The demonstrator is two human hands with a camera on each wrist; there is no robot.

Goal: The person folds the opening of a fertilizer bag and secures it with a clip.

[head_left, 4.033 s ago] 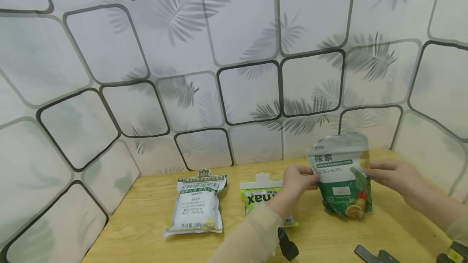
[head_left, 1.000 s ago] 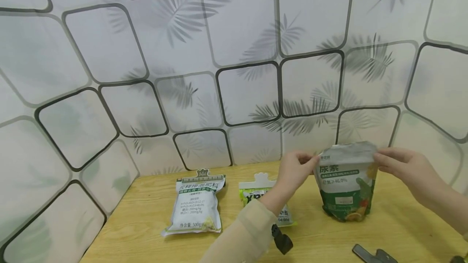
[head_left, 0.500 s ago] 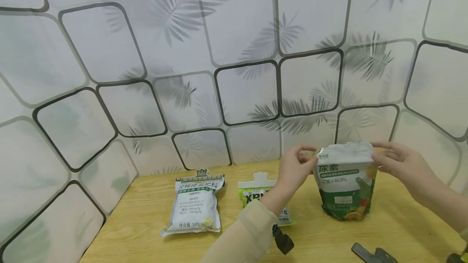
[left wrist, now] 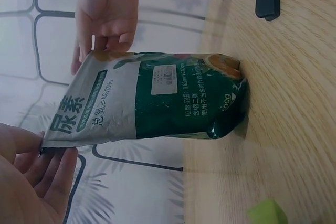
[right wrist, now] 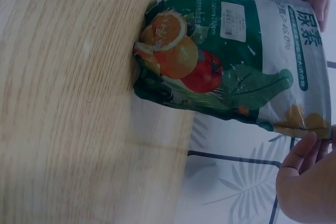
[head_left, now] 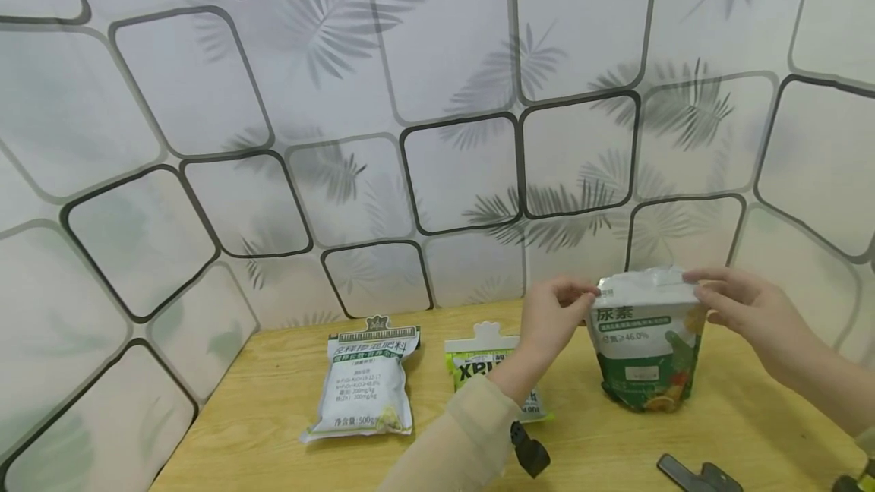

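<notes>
A green and silver-white fertilizer bag (head_left: 645, 355), printed with fruit and vegetables, stands upright on the wooden table (head_left: 260, 408). Its pale top band leans back toward the wall. My left hand (head_left: 550, 321) pinches the top left corner between thumb and fingers. At the opposite corner, my right hand (head_left: 755, 317) holds the edge, thumb in front and the index finger over the top. Both wrist views show the bag's printed front, with the left fingers (left wrist: 60, 177) behind one corner and the right thumb (right wrist: 304, 148) at the other.
Left on the table lies a white fertilizer bag (head_left: 365, 393) with a decorated clip (head_left: 379, 334) across its top. Beside it, partly behind my left arm, is a lime-green bag (head_left: 472, 363) with a white clip (head_left: 487, 336). A dark clip-like piece (head_left: 697, 473) lies at the front right.
Over four seconds both hands have moved from the bag's sides up to its top corners, and the top has tipped back. Lately the right index finger has shifted onto the top edge.
</notes>
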